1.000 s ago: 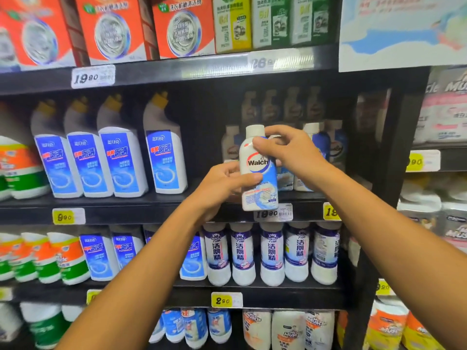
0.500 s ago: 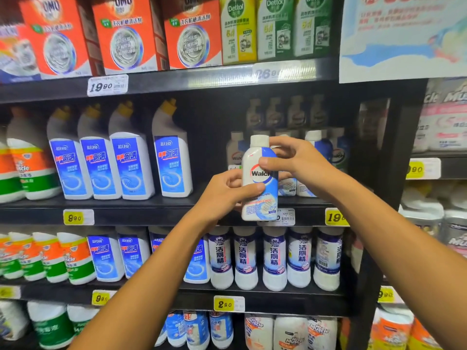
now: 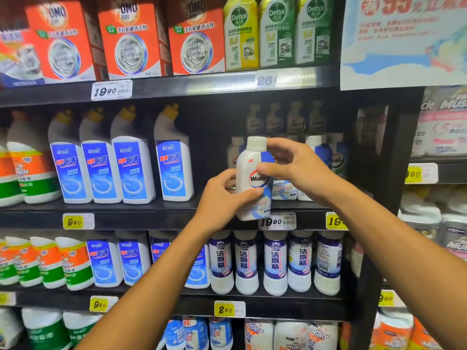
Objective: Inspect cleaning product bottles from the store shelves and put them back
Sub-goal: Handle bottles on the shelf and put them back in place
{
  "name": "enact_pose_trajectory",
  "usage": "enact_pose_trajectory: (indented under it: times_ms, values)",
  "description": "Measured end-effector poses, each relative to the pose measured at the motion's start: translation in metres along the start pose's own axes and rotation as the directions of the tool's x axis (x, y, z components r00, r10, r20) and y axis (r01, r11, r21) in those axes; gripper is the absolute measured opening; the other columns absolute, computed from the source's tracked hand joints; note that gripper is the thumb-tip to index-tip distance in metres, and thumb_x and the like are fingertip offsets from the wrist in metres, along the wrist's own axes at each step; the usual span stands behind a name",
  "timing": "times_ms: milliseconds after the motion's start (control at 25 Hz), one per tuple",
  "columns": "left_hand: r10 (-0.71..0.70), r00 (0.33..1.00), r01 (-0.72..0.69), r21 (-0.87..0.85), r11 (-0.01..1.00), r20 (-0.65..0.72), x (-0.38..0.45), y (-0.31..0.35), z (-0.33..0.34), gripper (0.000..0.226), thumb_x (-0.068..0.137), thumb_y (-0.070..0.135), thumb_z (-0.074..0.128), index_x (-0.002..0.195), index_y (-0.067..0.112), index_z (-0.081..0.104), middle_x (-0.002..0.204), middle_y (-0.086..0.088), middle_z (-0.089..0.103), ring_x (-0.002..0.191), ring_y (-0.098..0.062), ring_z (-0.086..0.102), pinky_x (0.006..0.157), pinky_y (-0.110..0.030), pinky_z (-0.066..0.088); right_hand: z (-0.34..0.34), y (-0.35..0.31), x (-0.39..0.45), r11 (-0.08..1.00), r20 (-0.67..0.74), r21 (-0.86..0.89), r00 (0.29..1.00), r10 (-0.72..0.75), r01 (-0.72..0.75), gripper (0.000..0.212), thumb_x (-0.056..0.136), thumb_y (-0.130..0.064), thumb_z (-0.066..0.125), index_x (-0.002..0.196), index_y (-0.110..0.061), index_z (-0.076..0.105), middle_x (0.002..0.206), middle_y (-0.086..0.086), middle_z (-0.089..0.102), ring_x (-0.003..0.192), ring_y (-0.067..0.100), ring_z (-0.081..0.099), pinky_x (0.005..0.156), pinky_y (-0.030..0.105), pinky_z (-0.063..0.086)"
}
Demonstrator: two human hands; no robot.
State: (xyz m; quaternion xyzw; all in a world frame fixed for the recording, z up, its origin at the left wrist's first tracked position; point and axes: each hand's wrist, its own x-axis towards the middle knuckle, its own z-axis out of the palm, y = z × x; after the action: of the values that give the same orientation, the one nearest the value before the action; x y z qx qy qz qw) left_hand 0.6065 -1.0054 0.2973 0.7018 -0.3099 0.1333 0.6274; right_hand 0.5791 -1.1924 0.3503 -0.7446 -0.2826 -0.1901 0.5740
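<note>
Left hand [image 3: 222, 195]: raised in front, fingers curled round the lower part of a held bottle, thumb across its front.
Right hand [image 3: 295, 168]: higher, pinching the upper part, thumb forward.
Forearms: bare, both reaching up and inward.

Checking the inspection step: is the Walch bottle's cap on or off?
On: the white cap sits on the Walch bottle, held by both hands.
</note>
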Motion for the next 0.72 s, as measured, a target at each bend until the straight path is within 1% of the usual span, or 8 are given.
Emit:
enact_pose_trajectory:
  times_ms: [80, 160, 240, 400, 480, 600, 640, 720]
  values:
    - [-0.09, 0.994, 0.097, -0.119, 0.988, 0.063, 0.0, 0.0, -0.002, 0.026, 0.076, 0.019, 0.082, 0.099, 0.021, 0.071, 0.096, -0.002, 0.078, 0.087, -0.016, 0.074, 0.071, -0.029, 0.059, -0.001, -0.001, 0.002, 0.998, 0.001, 0.005, 0.998, 0.068, -0.068, 0.027, 0.088, -0.017, 0.073, 0.112, -0.026, 0.065, 0.103, -0.011, 0.076, 0.099, 0.008, 0.071, 0.076, 0.021, 0.056]
    - [-0.19, 0.972, 0.216, -0.206, 0.954, 0.142, -0.003, 0.001, -0.004, 0.026, 0.075, 0.026, 0.079, 0.099, 0.018, 0.073, 0.095, -0.007, 0.078, 0.083, -0.019, 0.075, 0.068, -0.029, 0.06, -0.005, -0.002, 0.003, 0.985, 0.026, 0.021, 0.985, 0.171, -0.171, 0.02, 0.095, -0.03, 0.064, 0.113, -0.023, 0.067, 0.102, -0.01, 0.076, 0.099, 0.009, 0.072, 0.073, 0.023, 0.057]
    - [-0.211, 0.962, 0.246, -0.211, 0.946, 0.176, -0.003, 0.002, -0.006, 0.031, 0.074, 0.032, 0.076, 0.1, 0.017, 0.073, 0.095, -0.008, 0.078, 0.082, -0.02, 0.075, 0.067, -0.028, 0.06, -0.008, -0.002, 0.004, 0.973, 0.038, -0.002, 0.972, 0.231, -0.231, 0.025, 0.099, -0.034, 0.055, 0.113, -0.019, 0.069, 0.102, -0.003, 0.077, 0.096, 0.01, 0.072, 0.075, 0.027, 0.059]
    - [-0.18, 0.966, 0.213, -0.184, 0.959, 0.184, -0.003, 0.002, -0.006, 0.03, 0.077, 0.028, 0.076, 0.105, 0.018, 0.071, 0.097, -0.006, 0.078, 0.084, -0.018, 0.075, 0.063, -0.024, 0.057, -0.003, -0.004, 0.001, 0.978, 0.032, 0.001, 0.977, 0.21, -0.21, 0.021, 0.09, -0.024, 0.07, 0.108, -0.013, 0.07, 0.098, 0.002, 0.077, 0.089, 0.009, 0.073, 0.067, 0.021, 0.057]
    - [-0.142, 0.981, 0.17, -0.232, 0.958, 0.134, -0.005, -0.001, -0.003, 0.034, 0.081, 0.02, 0.077, 0.112, 0.018, 0.064, 0.104, -0.003, 0.076, 0.09, -0.014, 0.074, 0.066, -0.021, 0.056, 0.002, -0.007, 0.002, 0.983, -0.087, 0.028, 0.979, 0.182, -0.18, 0.024, 0.08, -0.019, 0.081, 0.1, -0.019, 0.069, 0.086, -0.007, 0.078, 0.079, 0.003, 0.073, 0.06, 0.018, 0.055]
    - [-0.035, 0.997, 0.047, -0.185, 0.982, 0.066, -0.011, -0.006, 0.008, 0.056, 0.068, 0.03, 0.083, 0.116, 0.042, 0.055, 0.113, 0.008, 0.071, 0.099, -0.011, 0.071, 0.077, -0.021, 0.056, 0.016, -0.006, 0.009, 0.97, -0.354, -0.213, 0.934, 0.036, -0.118, 0.028, 0.068, -0.029, 0.089, 0.087, -0.026, 0.069, 0.077, -0.01, 0.074, 0.071, 0.002, 0.068, 0.065, 0.023, 0.057]
    - [-0.012, 0.998, 0.022, -0.149, 0.989, 0.067, -0.013, -0.006, 0.013, 0.057, 0.064, 0.034, 0.084, 0.11, 0.051, 0.054, 0.111, 0.014, 0.071, 0.098, -0.009, 0.071, 0.079, -0.023, 0.056, 0.021, -0.006, 0.011, 0.954, -0.385, -0.277, 0.923, 0.0, -0.115, 0.027, 0.066, -0.035, 0.089, 0.083, -0.027, 0.069, 0.079, -0.01, 0.073, 0.071, 0.003, 0.067, 0.068, 0.025, 0.056]
    - [0.015, 1.0, -0.012, -0.117, 0.993, 0.026, -0.015, -0.01, 0.018, 0.056, 0.064, 0.031, 0.084, 0.106, 0.054, 0.055, 0.106, 0.016, 0.072, 0.094, -0.007, 0.072, 0.078, -0.023, 0.056, 0.024, -0.007, 0.013, 0.954, -0.324, -0.284, 0.946, 0.001, -0.098, 0.025, 0.07, -0.041, 0.086, 0.083, -0.025, 0.072, 0.079, -0.009, 0.074, 0.07, 0.001, 0.066, 0.066, 0.023, 0.056]
